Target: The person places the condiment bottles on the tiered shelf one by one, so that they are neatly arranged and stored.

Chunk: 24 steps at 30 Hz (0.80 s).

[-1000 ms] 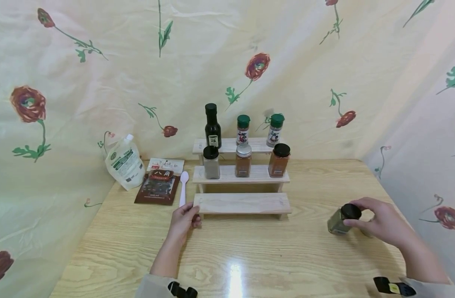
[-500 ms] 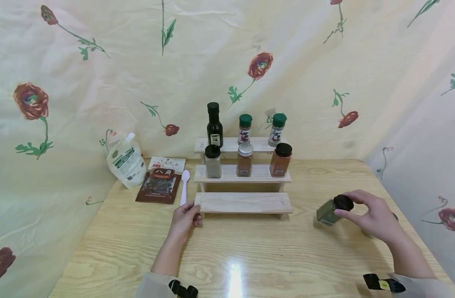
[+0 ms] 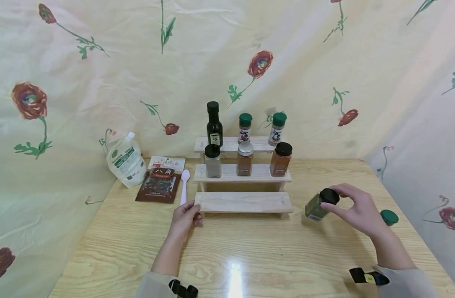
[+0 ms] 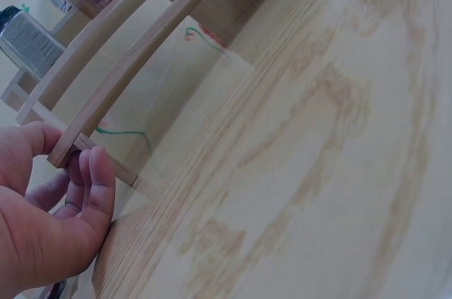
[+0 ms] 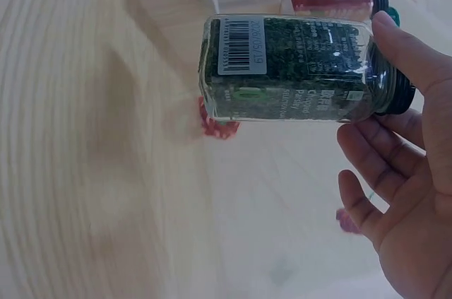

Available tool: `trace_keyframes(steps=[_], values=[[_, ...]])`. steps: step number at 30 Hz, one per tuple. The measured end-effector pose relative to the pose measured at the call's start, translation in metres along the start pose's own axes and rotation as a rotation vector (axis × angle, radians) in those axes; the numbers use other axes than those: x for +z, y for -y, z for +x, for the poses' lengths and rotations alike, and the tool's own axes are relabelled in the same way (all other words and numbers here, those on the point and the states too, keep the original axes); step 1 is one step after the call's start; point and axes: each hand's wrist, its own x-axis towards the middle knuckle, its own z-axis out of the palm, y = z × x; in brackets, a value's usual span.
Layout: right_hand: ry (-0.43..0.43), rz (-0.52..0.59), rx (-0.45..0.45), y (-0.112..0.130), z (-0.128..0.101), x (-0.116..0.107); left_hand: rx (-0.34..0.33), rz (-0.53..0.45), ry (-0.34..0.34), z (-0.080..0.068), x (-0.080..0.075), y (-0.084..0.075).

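In the head view my right hand [image 3: 355, 209] holds a glass spice jar [image 3: 314, 207] by its black lid, tilted, to the right of the wooden rack. Green flakes and a barcode label show through the jar [image 5: 289, 69] in the right wrist view, with thumb and fingers pinching its lid end. My left hand [image 3: 184, 219] grips the left end of the rack's lowest step [image 3: 244, 203]. The left wrist view shows its thumb on top of the board [image 4: 106, 94] and its fingers curled beneath.
On the middle step [image 3: 227, 177] stand three jars, among them a red-brown one [image 3: 279, 161]. A dark bottle [image 3: 214, 126] and two green-capped shakers are on the top step. Left lie a white spoon [image 3: 184, 186], a brown packet [image 3: 158, 186] and a pouch [image 3: 126, 163]. A green cap [image 3: 389, 216] shows behind my right arm.
My right hand has carried the jar left and slightly away from me, toward the rack. A green cap behind the right arm has come into sight. The left hand keeps its place.
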Motion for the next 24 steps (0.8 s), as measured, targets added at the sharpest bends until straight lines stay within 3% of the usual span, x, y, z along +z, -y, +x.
trace_keyframes(steps=[8,24], values=[[-0.03,0.078,-0.014,0.016,0.014,0.01,0.002,-0.006,0.001,0.0,-0.001,0.001],[-0.115,0.208,-0.136,0.036,0.035,0.043,-0.005,0.0,-0.008,0.002,0.0,0.001]])
